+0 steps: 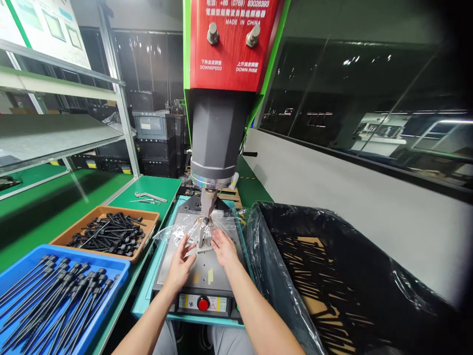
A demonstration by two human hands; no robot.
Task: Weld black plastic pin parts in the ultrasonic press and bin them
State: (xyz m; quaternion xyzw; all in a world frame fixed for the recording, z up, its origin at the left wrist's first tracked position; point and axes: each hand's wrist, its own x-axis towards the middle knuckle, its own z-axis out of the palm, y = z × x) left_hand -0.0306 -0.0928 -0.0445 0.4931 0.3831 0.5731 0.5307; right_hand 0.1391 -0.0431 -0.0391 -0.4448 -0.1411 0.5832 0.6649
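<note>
The steel horn (209, 199) of a red and green press points down at a small upright metal fixture (202, 235). A small black piece (206, 221) sits between them; its exact form is hard to make out. Clear plastic film (177, 228) spreads around the horn on both sides. My left hand (182, 261) is left of the fixture, thumb and fingers apart, with nothing visible in it. On the right side, my right hand (223, 246) has its fingers stretched out beside the fixture, close to the film. Whether either hand touches the film cannot be told.
A blue tray (123, 266) of long black rods with knobbed ends stands left, before an orange tray (153, 222) of shorter black parts. A wrench (151, 196) lies behind. At right is a plastic-lined black bin (273, 261) of parts. A red button (203, 303) fronts the press base.
</note>
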